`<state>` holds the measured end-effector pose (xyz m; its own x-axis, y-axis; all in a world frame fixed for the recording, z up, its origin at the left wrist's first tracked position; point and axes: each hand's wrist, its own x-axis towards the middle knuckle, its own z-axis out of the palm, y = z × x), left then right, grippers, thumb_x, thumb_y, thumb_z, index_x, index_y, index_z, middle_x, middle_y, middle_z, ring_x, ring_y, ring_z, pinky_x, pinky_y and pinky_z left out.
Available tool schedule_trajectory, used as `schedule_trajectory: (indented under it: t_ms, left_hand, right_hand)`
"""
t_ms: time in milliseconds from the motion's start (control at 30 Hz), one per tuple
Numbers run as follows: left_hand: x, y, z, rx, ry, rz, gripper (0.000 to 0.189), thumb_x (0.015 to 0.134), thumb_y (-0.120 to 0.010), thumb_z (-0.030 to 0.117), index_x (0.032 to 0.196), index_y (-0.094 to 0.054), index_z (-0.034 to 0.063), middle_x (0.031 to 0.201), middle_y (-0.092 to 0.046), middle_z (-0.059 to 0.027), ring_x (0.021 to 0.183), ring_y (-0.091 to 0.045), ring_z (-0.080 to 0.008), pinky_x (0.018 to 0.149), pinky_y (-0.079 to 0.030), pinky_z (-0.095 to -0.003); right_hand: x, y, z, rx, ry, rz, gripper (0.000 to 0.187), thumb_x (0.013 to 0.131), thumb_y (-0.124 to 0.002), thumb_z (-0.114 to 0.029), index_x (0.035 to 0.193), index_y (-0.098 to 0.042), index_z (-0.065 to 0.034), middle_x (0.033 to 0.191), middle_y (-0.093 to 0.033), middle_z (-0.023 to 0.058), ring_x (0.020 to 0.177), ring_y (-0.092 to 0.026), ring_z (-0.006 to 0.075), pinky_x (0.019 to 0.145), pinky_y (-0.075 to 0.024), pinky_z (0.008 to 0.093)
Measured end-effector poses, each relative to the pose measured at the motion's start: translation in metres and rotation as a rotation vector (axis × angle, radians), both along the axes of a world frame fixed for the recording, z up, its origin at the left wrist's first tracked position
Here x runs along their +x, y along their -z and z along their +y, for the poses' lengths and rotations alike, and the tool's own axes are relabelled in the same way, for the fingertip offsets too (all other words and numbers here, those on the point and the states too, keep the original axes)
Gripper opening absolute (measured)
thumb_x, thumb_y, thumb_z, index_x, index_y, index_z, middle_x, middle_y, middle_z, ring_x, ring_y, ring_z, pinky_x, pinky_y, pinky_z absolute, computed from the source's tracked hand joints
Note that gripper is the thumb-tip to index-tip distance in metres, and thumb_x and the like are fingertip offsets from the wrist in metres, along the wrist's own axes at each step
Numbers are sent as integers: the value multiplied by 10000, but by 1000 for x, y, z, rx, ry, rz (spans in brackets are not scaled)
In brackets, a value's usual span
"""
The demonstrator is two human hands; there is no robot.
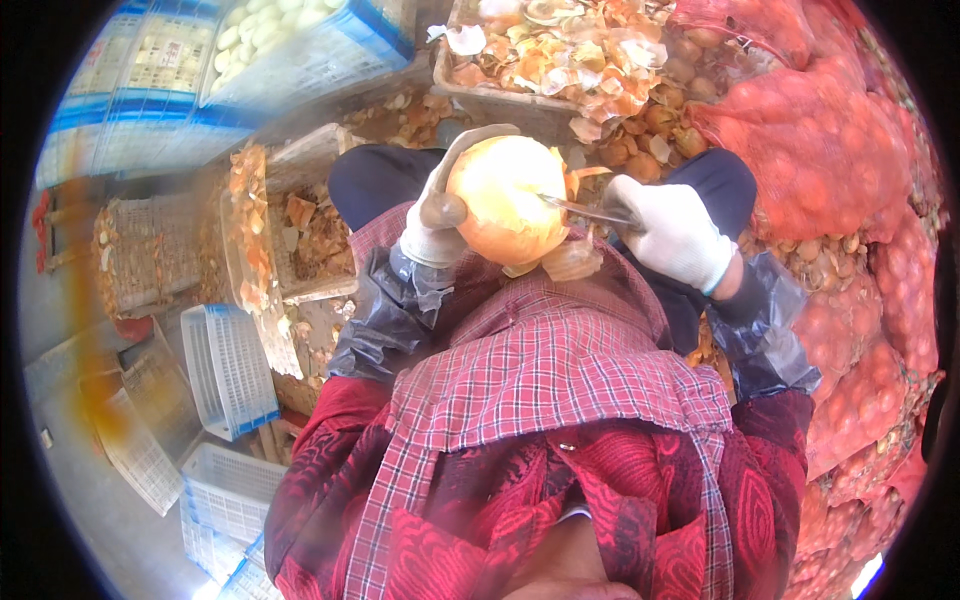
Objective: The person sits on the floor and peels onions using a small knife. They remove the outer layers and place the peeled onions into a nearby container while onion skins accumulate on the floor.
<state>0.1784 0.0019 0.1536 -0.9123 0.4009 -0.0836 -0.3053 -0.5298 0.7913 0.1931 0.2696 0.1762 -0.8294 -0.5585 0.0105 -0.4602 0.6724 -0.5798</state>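
Observation:
A large onion (510, 199), partly peeled and bright on top, is held up above the lap. My left hand (441, 206), in a glove that is white at the cuff and soiled at the fingers, grips it from the left side. In my right hand (660, 225), in a white knit glove, is a small knife (589, 211); its blade points left and meets the onion's right side. Loose pieces of skin (574, 259) hang at the onion's lower right edge. The plaid apron (555, 360) lies below both hands.
A crate heaped with onion skins (555, 56) stands ahead. Red mesh sacks of onions (817, 150) line the right, with loose onions (645, 154) beside them. Crates of peeled onions (262, 37), a skin-strewn crate (315, 289) and a white plastic basket (229, 367) are on the left.

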Motion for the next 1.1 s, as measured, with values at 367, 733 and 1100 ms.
schedule_trajectory:
  t_ms: [367, 733, 1100]
  left_hand:
    - [-2, 22, -5, -147, -168, 24, 897, 682, -793, 415, 1381, -438, -21, 1299, -559, -195, 1183, -579, -309, 1010, -490, -446]
    - [11, 53, 8, 443, -201, -289, 825, 791, -688, 536, 1359, -483, -25, 1331, -568, -190, 1183, -584, -323, 1029, -468, -478]
    - [10, 36, 3, 436, -51, -195, 1110, 626, -796, 625, 1423, -396, -36, 1366, -537, -212, 1211, -572, -348, 1062, -463, -490]
  right_hand:
    - [-30, 38, -8, 85, 19, 97, 199, 793, -598, -104, 991, -578, -105, 734, -650, 149, 721, -661, 342, 631, -509, 451]
    - [-36, 41, -23, 25, 173, 426, 214, 827, -678, -136, 1011, -574, -99, 756, -671, 104, 672, -673, 306, 572, -522, 374]
    - [-9, 0, -13, -221, 262, -94, 180, 842, -653, -105, 1017, -615, -98, 781, -658, 169, 738, -676, 342, 637, -523, 385]
